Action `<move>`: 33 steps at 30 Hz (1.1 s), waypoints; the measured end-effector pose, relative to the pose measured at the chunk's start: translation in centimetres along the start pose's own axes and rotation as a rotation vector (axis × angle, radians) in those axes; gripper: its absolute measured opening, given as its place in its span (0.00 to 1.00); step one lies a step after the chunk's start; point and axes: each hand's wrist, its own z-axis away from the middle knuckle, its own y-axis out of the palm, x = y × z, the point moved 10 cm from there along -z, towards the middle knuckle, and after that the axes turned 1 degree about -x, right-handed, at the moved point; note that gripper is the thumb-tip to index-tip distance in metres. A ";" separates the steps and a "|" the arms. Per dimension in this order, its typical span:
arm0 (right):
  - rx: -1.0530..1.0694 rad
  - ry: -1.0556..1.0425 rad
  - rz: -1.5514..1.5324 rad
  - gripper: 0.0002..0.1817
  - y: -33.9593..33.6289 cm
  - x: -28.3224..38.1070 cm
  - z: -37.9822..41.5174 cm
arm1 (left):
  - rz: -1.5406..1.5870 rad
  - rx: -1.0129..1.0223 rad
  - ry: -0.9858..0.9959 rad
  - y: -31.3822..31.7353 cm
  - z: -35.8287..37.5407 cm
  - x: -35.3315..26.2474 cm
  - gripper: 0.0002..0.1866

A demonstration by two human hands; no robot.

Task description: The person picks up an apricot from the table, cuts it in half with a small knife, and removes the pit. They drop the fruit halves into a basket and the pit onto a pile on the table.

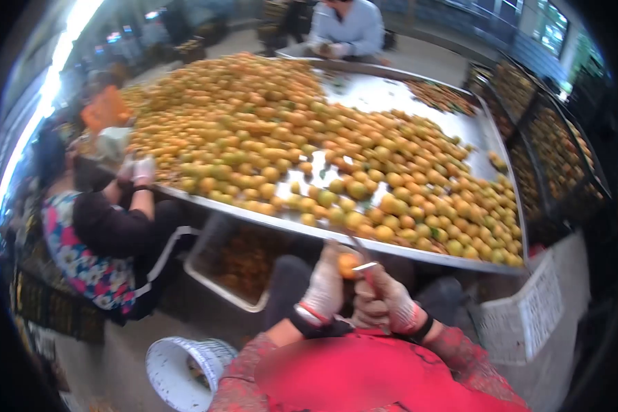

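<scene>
Two hands: both gloved, raised together just below the near edge of the sorting table [419, 89], in front of the wearer's red top.
Left hand [325, 288]: fingers curled closed around one orange fruit [348, 264], which sits at the fingertips, to the upper right of the palm.
Right hand [384, 302]: fingers wrapped shut on a small cutter [365, 269] whose metal tip points up and left, meeting the fruit.
Key relation: the fruit lies between the two hands, touching the left fingertips and the cutter tip; the left hand is the nearer one, since it holds the fruit. The fruit is round, so no long axis can be told.
Cutter axis: runs roughly up from the right fist, tilted slightly toward the left hand.
Table contents: a great heap of orange and yellow-green fruit [254, 130], thickest at the far left, thinning to bare metal at the far right.
Bucket [178, 371]: white, on the floor to the lower left; contents too dim to tell.
White crate [529, 316]: at the right beside the wearer's knee; inside hidden.
Dark crates [549, 151]: stacked beyond the table's right edge, filled with fruit.
Other people: one seated at the left with gloved hands [137, 172] at the table edge, another in a pale shirt [347, 27] at the far end.
</scene>
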 end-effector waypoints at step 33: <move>-0.437 -0.556 1.431 0.10 -2.3 3.3 3.2 | -0.093 -0.024 0.127 0.0 1.0 -1.0 0.39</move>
